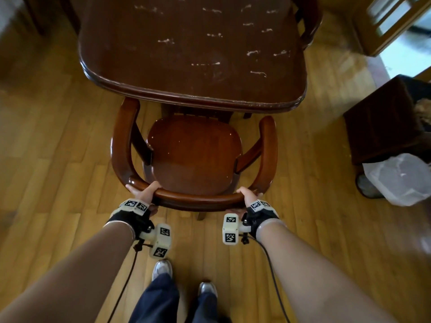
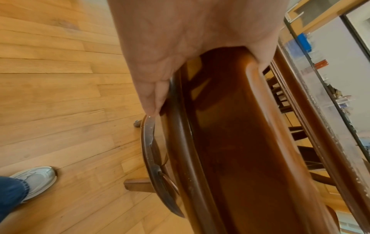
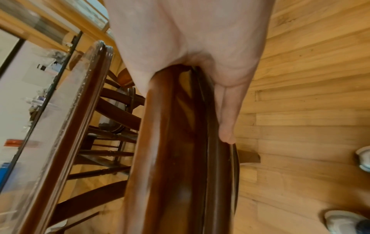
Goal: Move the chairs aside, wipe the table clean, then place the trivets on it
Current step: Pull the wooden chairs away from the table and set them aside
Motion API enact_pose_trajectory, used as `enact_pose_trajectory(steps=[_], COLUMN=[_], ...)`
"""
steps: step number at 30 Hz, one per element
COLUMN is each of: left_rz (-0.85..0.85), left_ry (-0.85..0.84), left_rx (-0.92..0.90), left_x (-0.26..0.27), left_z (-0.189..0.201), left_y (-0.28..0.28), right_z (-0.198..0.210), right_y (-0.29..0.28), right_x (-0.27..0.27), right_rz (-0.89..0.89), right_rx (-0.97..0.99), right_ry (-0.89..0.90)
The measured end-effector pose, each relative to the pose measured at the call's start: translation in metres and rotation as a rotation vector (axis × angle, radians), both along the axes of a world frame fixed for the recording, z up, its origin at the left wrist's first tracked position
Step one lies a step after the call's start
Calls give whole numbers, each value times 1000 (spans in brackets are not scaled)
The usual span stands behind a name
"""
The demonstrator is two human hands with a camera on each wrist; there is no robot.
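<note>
Gripping chair (image 1: 193, 157) back rail w/ left hand (image 1: 145, 193) & right hand (image 1: 249, 195), fingers wrapped.

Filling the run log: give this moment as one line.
step: move chair | left hand: grips chair back | right hand: grips chair back | table: smeared, unwiped

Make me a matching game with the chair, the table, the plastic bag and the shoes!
Things:
1. chair
2. table
3. plastic bag
4. shoes

Descriptions:
A. white streaks on top
B. gripped at the back rail by both hands
C. silver-grey, on the floor
D. crumpled, at the right beside a dark box

Pairs: 1-B, 2-A, 3-D, 4-C
</note>
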State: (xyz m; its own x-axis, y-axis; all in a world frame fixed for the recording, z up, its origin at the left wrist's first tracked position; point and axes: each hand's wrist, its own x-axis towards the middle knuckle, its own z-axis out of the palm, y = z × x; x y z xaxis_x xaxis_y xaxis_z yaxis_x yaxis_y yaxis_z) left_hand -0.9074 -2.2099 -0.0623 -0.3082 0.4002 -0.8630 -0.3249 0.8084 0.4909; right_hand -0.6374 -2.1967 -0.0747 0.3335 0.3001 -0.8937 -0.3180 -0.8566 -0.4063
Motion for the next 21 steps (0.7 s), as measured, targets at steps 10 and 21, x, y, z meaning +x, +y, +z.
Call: enact_pose_trajectory(steps=[10,21], left_rz=[-77,-4], left_ry=[-33,26], left_rx=[-13,17], left_x=[-18,-14], left_z=[-8,-14], left_y=[-2,-31], right_z=[0,7], right_y=[9,-26], right_x=[19,10], right_rz=[111,26], right_rx=[35,45], right_ry=[-136,3])
